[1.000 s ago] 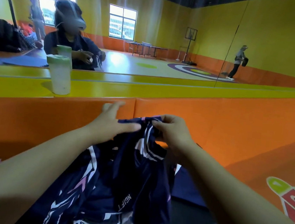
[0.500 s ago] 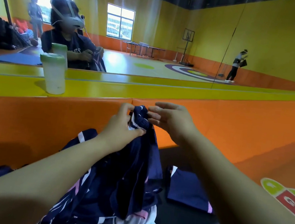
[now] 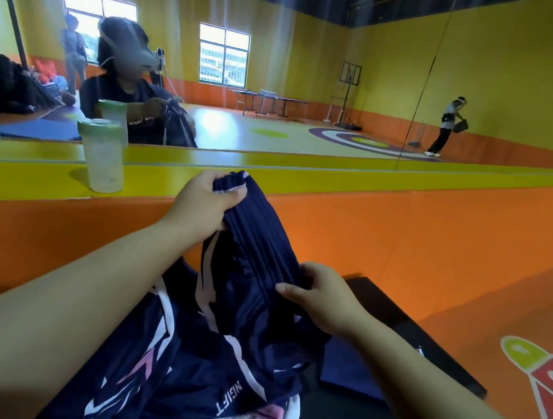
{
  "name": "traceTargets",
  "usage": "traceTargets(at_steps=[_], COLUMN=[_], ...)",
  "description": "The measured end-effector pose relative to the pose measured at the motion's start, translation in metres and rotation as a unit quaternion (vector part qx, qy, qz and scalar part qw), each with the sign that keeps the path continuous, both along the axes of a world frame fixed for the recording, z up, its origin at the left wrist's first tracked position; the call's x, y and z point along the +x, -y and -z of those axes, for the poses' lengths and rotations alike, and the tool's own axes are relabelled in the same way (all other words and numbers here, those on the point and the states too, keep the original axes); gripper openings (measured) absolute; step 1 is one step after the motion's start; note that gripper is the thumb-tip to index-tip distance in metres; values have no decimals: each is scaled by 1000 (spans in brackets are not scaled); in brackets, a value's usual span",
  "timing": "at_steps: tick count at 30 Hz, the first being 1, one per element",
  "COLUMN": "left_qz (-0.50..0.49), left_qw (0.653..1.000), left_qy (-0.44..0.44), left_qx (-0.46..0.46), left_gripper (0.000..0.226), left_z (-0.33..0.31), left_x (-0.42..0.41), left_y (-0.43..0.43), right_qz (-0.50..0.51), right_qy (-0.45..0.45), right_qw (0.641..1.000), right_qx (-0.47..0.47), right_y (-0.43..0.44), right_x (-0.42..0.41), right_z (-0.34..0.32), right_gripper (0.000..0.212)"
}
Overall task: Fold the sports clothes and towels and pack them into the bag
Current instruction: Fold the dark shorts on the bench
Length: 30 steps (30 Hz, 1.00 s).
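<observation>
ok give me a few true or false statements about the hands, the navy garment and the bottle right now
1. Both the left hand and the right hand hold the navy garment. True.
2. The bottle lies on its side. False: it stands upright on the yellow ledge.
3. The left hand grips higher up the garment than the right. True.
4. A folded blue cloth sits left of the garment. False: it lies to the right, under the right arm.

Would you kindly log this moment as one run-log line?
phase: folding | left hand: grips bunched top of navy garment | right hand: pinches garment lower down
</observation>
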<state>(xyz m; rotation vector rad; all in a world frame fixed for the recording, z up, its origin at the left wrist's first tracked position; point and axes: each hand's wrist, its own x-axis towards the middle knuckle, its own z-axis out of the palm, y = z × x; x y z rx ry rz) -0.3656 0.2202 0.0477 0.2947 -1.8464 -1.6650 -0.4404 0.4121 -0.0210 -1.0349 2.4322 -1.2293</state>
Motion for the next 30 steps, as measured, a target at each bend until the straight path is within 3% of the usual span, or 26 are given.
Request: traceTargets(at_steps=[2, 4, 10, 12, 16, 19, 24, 28, 30], left_qz=[-8, -25, -21, 0, -38, -55, -56, -85, -88], left_qw=[1000, 1000, 994, 994, 982, 966, 929, 916, 910], left_qy=[-6, 10, 84, 105, 152, 197, 227, 217, 198], left_qx=[6, 1, 60, 15, -101, -160, -289, -327, -353], left_gripper=[6, 6, 20, 27, 11, 13, 16, 9, 17], left_z=[-3, -5, -10, -12, -19, -28, -51, -69, -75], left_x=[4, 8, 16, 18, 22, 29, 38, 40, 39], left_y=[3, 8, 14, 10, 12, 24, 39, 48, 49], right_qz=[-31, -35, 88, 107, 84, 49, -56, -46, -21], right_qy=[56, 72, -160, -168, -139, -174, -388, -459, -461], right_qw=[998, 996, 983, 979, 987, 983, 916, 864, 857], right_qx=[-15, -32, -19, -35, 0, 21, 87, 202, 230], right_y=[-5, -9, -7, -6, -15, -32, -53, -61, -60], right_x=[-8, -14, -23, -24, -30, -38, -35, -43, -46], right_z=[-4, -11, -56, -76, -102, -108, -116, -125, -129], right_gripper=[7, 15, 18, 17, 21, 18, 41, 35, 32])
